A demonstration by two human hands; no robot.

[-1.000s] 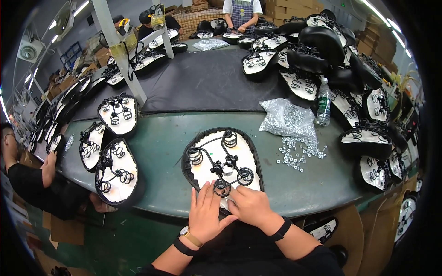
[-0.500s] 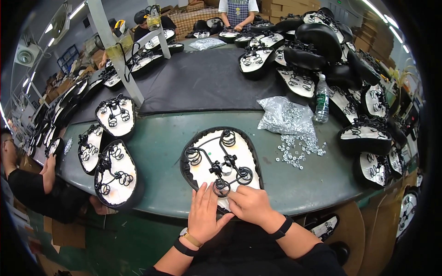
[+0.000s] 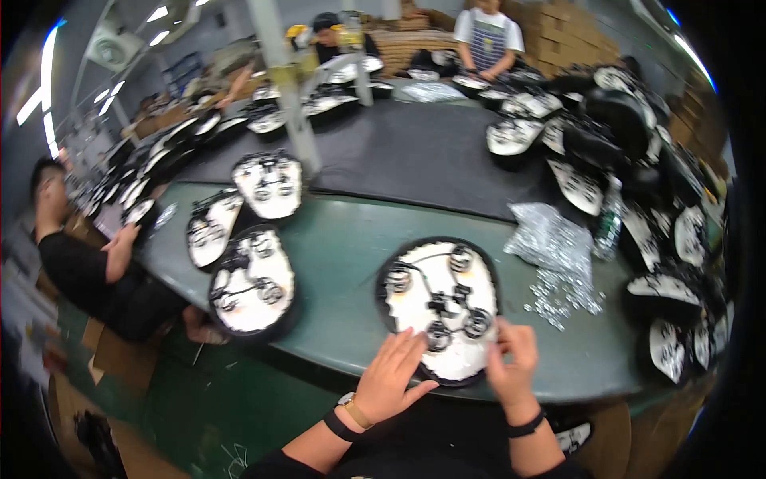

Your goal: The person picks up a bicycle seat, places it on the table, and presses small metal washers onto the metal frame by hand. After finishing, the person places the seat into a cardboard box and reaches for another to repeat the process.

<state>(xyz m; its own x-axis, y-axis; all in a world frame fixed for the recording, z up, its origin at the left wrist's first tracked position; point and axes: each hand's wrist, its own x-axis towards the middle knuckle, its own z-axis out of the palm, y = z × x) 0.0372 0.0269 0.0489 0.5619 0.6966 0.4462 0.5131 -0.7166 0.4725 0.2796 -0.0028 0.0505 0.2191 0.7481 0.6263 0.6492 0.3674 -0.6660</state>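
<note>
A bicycle saddle [image 3: 467, 359] lies upside down on the green table before me, its white underside up, with black coil springs and a wire frame on it. My left hand [image 3: 391, 375] rests with outstretched fingers on the saddle's near left edge, close to a spring. At the near right rim is my right hand [image 3: 515, 367], its fingers bent in toward the thumb. Whatever that hand may hold is hidden by the fingers and blur. To the right lie a heap of loose metal nuts [image 3: 550, 303] and a clear plastic bag [image 3: 546, 239] of more nuts.
Several upturned saddles [image 3: 259, 295] stand on the left. A pile of black saddles [image 3: 622, 120] and a plastic bottle [image 3: 610, 223] are at the right. A grey post [image 3: 283, 88] rises behind. One co-worker [image 3: 104, 255] sits at the left; another [image 3: 488, 40] stands at the far side.
The whole view has shifted, so the table appears farther right. My right hand has moved off the near spring to the saddle's right rim. The left hand stays on the saddle's edge.
</note>
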